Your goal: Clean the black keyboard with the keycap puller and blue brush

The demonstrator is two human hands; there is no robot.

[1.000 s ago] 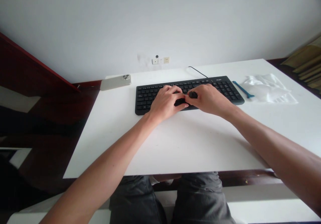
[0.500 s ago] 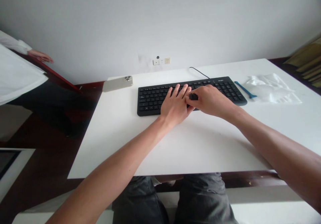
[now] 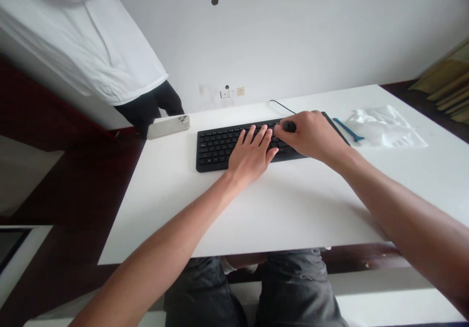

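Observation:
A black keyboard (image 3: pixel 216 146) lies on the white table (image 3: pixel 278 205), its cable running off its far edge. My left hand (image 3: pixel 252 155) rests flat on the middle keys with its fingers spread. My right hand (image 3: pixel 311 135) is over the keyboard's right half and pinches a small black object (image 3: pixel 289 126), apparently a keycap, between thumb and fingers. The right part of the keyboard is hidden under this hand.
A pale phone (image 3: pixel 168 126) lies face down at the table's far left corner. A blue tool (image 3: pixel 347 130) and a clear plastic bag (image 3: pixel 384 127) lie to the right of the keyboard. Another person in a white top (image 3: pixel 91 48) stands at the far left.
My left hand flattened onto the keys. My right hand rose toward the keyboard's far edge with the small black object. A person in white came in at the left.

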